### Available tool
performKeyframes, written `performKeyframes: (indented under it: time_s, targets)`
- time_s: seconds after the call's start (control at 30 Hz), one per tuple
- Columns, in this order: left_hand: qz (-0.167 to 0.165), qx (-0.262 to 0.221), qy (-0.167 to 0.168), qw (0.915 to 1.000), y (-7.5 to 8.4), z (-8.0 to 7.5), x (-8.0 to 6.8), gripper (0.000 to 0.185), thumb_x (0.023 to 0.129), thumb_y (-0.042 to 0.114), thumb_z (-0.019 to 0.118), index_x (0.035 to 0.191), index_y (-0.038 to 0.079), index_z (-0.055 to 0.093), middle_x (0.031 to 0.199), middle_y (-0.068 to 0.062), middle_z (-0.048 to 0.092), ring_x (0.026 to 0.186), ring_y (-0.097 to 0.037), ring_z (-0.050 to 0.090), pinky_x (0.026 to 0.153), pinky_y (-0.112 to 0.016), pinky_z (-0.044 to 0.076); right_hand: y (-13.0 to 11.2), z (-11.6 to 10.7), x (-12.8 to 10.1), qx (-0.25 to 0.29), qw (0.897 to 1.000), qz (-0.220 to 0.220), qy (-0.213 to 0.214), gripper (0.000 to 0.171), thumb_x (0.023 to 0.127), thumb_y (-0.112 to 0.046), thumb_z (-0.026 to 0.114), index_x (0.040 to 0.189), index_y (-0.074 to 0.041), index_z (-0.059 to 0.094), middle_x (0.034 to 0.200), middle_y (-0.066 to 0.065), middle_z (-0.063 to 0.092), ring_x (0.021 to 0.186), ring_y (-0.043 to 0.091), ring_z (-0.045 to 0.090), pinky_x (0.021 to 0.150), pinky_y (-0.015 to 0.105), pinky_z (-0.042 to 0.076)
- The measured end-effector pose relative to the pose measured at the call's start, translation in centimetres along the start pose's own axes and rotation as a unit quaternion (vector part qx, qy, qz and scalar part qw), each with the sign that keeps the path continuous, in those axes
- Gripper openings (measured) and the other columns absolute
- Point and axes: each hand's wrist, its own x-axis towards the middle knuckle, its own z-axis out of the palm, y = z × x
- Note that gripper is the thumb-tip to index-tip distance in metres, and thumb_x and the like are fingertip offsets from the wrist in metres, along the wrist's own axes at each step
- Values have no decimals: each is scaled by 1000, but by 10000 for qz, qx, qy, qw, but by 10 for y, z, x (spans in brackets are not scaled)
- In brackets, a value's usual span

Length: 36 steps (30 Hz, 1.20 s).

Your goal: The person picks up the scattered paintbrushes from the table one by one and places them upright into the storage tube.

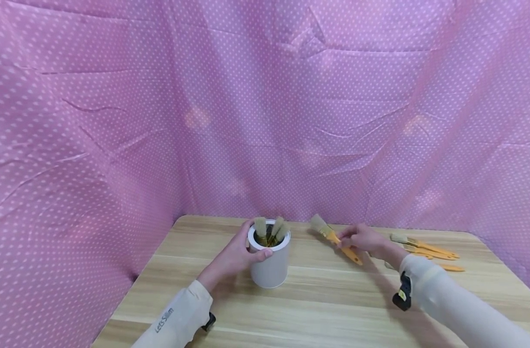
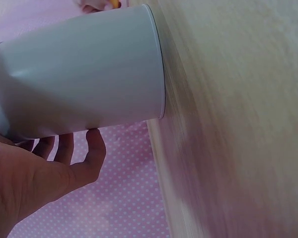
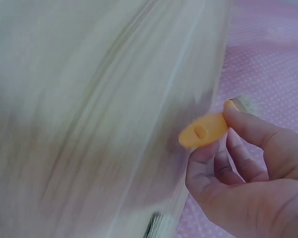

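Note:
A white can [image 1: 270,268] stands upright on the table, with several paintbrushes [image 1: 261,228] in it, bristles up. My left hand [image 1: 233,255] grips the can near its top, thumb at the front of the rim. In the left wrist view, curled fingers of that hand [image 2: 35,178] lie against the side of the can [image 2: 84,74]. To the right of the can, my right hand [image 1: 365,240] pinches a paintbrush by its orange handle [image 1: 350,254]; the pale bristles [image 1: 319,223] point up and left. The right wrist view shows the handle's end [image 3: 203,131] between thumb and fingers.
Several more orange-handled paintbrushes [image 1: 430,250] lie on the table to the right, behind my right wrist. The wooden table [image 1: 334,309] ends at a pink dotted curtain [image 1: 291,121] along the back and sides.

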Motion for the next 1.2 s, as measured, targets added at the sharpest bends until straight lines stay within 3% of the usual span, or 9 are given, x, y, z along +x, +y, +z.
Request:
performKeyframes:
  time_s: [0.2,0.37,0.7,1.0,1.2]
  targets:
    - [87,-71,-17,9999,-2,0,0,104,84,47,83,161,18,19,156,-10,36,145,-31,32,116,-58,24,-11,6,-5,713,9970,121,-259,35,95,-6,71,124,10,59,110,21,66,100,28,65,92,46,54]
    - [78,-92,3,9999,-3,1,-1,103,84,46,84,161,18,20,155,-9,38,143,-27,34,116,-57,26,-29,18,-9,1092,9937,0,-231,36,91,-1,72,122,9,56,107,16,62,102,29,65,96,55,51]
    - [119,-85,24,9999,-5,2,-1,105,84,46,83,162,17,18,157,-12,36,145,-32,31,115,-62,22,-71,46,-25,1508,9849,-668,-533,32,91,2,73,116,12,56,109,24,59,102,35,66,91,53,55]
    - [132,38,3,9999,-4,2,-1,108,84,50,82,162,17,16,158,-10,35,146,-28,29,117,-58,20,-115,63,-33,1678,9796,-1103,-118,37,85,-1,81,113,10,59,106,27,64,97,40,68,88,50,56]
    - [98,-3,3,10000,-5,3,-1,107,84,49,83,162,17,17,157,-11,36,145,-29,32,116,-58,23,-140,76,-35,1787,9741,-1384,62,37,86,0,80,115,11,60,108,26,67,99,39,69,89,50,56]
